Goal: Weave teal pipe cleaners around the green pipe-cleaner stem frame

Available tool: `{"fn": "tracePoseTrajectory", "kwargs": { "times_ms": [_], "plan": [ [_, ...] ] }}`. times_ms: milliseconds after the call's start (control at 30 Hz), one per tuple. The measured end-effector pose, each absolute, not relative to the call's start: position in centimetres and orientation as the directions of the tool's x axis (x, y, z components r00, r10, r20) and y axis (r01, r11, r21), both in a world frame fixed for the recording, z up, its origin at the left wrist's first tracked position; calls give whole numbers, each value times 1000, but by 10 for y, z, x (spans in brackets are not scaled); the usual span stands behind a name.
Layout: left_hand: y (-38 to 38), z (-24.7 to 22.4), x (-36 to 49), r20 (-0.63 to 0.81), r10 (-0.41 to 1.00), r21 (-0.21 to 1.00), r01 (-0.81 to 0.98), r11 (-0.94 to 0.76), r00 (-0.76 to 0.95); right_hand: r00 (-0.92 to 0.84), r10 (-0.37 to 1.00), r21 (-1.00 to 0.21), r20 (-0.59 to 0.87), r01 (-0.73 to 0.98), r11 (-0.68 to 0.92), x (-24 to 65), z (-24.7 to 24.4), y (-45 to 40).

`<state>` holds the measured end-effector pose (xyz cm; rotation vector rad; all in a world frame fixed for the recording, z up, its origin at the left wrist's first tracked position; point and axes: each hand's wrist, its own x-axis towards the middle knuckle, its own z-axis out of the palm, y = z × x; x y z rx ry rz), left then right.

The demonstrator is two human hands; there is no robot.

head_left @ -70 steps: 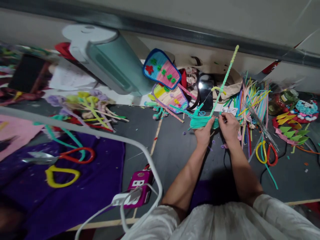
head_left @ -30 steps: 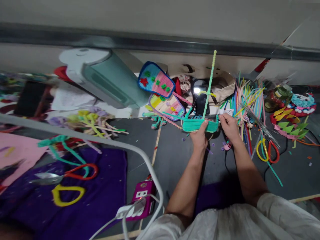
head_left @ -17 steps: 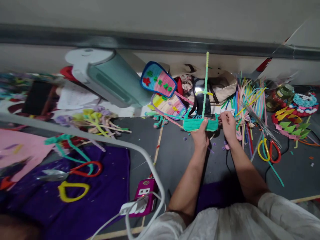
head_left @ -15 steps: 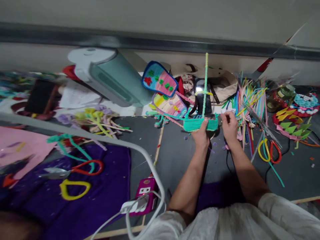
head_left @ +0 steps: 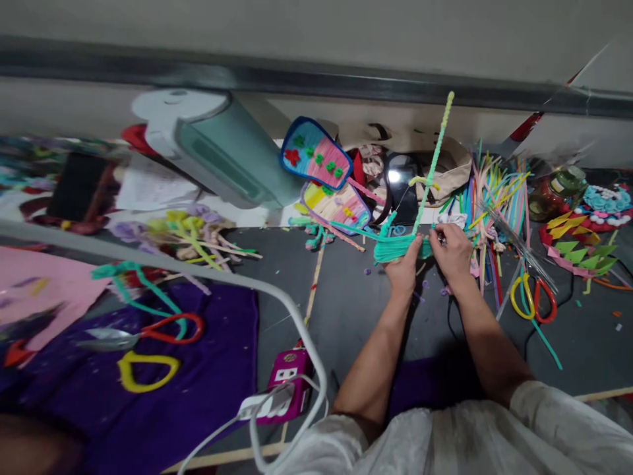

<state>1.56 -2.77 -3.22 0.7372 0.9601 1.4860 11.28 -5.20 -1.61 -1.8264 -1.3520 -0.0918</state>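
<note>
A teal pipe-cleaner craft point(head_left: 390, 251), made of rows lying side by side, is gripped at its lower edge by my left hand point(head_left: 405, 267), thumb in front. From it a long twisted pipe-cleaner stem point(head_left: 435, 165) rises, leaning right, green below and yellow at the tip, with a short yellow crosspiece point(head_left: 418, 180) partway up. The fingers of my right hand point(head_left: 452, 254) are pinched at the craft's right end, holding a bit of teal pipe cleaner there. A loose teal strand point(head_left: 351, 229) runs out to the left.
Bundled pipe cleaners point(head_left: 499, 191) and scissors point(head_left: 534, 297) lie to the right. Left are more scissors point(head_left: 168, 330) on purple cloth point(head_left: 217, 382), a purple power strip point(head_left: 291, 376) and a grey lamp arm point(head_left: 277, 297). Behind stand a green-grey appliance point(head_left: 237, 152) and a phone point(head_left: 401, 178).
The craft has shifted right and turned, so its stem now leans right rather than standing upright. My right hand, apart from the craft before, now meets its right end.
</note>
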Motion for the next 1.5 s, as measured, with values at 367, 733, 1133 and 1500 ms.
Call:
{"fn": "tracePoseTrajectory", "kwargs": {
  "times_ms": [367,733,1133,1500],
  "plan": [
    [-13,-22,7,-312,939,661,-676,325,146,468,884,-992,11,-107,68,122,-9,-46],
    [-20,-23,13,-181,983,774,-621,122,-32,496,867,-997,41,-31,64,118,-12,-44],
    [-31,-35,9,255,962,956,-123,-266,-98,510,764,-713,396,695,-94,117,-11,-50],
    [-31,-36,3,290,956,957,-10,-290,38,577,775,-772,258,606,-194,117,-5,-51]
  ]
}}
